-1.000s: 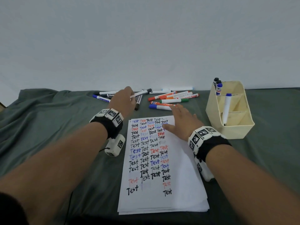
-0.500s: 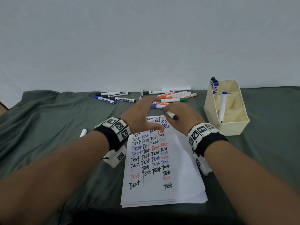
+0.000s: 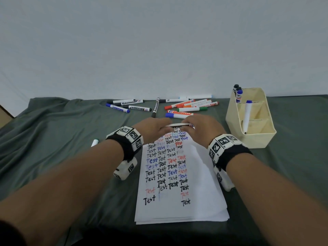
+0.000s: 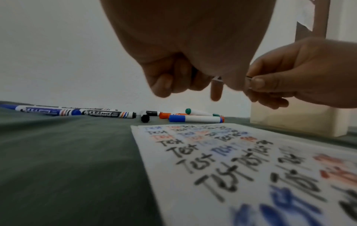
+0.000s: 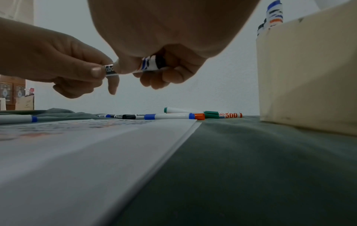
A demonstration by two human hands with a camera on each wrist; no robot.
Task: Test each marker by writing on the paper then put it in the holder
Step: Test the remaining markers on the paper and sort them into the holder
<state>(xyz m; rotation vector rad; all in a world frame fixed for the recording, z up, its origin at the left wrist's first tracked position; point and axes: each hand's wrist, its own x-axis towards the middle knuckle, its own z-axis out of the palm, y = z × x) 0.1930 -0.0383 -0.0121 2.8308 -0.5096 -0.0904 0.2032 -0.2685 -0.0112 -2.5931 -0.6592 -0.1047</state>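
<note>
marker in play: a round white plastic marker [image 5: 149, 65] with a black band and blue stripes is being held level, just above the top edge of the paper [image 3: 200, 174]
left hand: the left hand [image 3: 152, 127] is pinching one end of that marker between thumb and curled fingers
right hand: the right hand [image 3: 202, 129] is wrapping curled fingers round the other end, so both hands are clamping the same barrel
cap: can't tell if it's on or off, fingers are hiding the ends
paper: a flat stack of white sheets, the top one is carrying rows of "Test" scrawled in black, blue and red
holder: a boxy cream holder [image 3: 236, 121] with slanted dividers is sitting just right of the paper, with dark-capped and blue-capped markers standing in the back slot and one white blue-capped marker [image 3: 247, 116] leaning in the middle slot
loose markers: a scatter of smooth white markers [image 3: 184, 108] with blue, black, orange and green caps is lying beyond the paper
counter: it's wearing a soft, wrinkly dark green cloth [image 3: 53, 139]
stray: a small white piece with a green tip [image 3: 95, 142] is lying left of the left wrist
</note>
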